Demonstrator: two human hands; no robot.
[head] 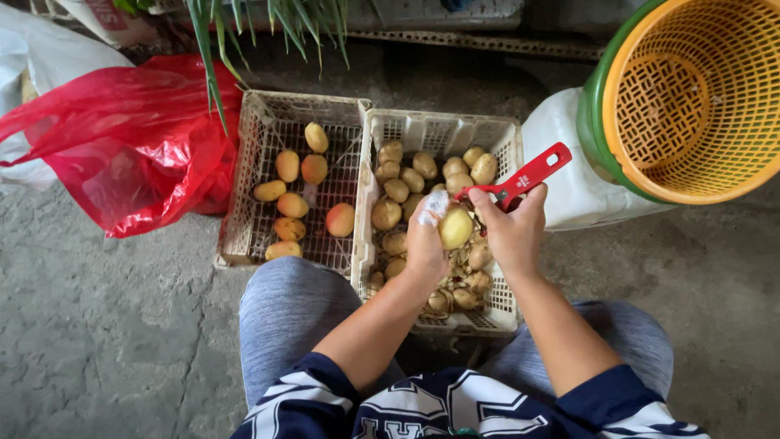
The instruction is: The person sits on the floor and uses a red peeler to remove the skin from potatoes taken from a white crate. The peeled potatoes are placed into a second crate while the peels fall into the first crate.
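Looking down from the head camera, the person sits on a rough concrete floor [106, 325] with knees apart and two pale plastic crates just beyond them. The left hand [424, 242] curls its fingers around a yellow potato [456, 227], holding it above the right crate [443, 134]; something pale and shiny sits at the fingertips, perhaps a thin glove or a scrap of plastic, though the view is too small to tell which. The right hand [512, 232] is closed around the handle of a red peeler [520, 180], fingers pressed together on the grip, and the peeler's head lies against the far side of the potato while its handle points far and right. Both hands nearly touch around the potato.

Beneath them the right crate is heaped with brown unpeeled potatoes, with what look like peelings among those nearest the person. The left crate [268, 114], touching the right one, holds a scatter of smooth yellow-orange peeled potatoes [292, 205], well spaced on its floor.

A crumpled red plastic bag [122, 146] lies left of the crates, with a white bag [32, 65] behind it. Green leaves [244, 24] hang down at the far edge. At far right an orange basket [699, 97] nests inside a green one, resting on a white container [569, 162] just beside the right crate.
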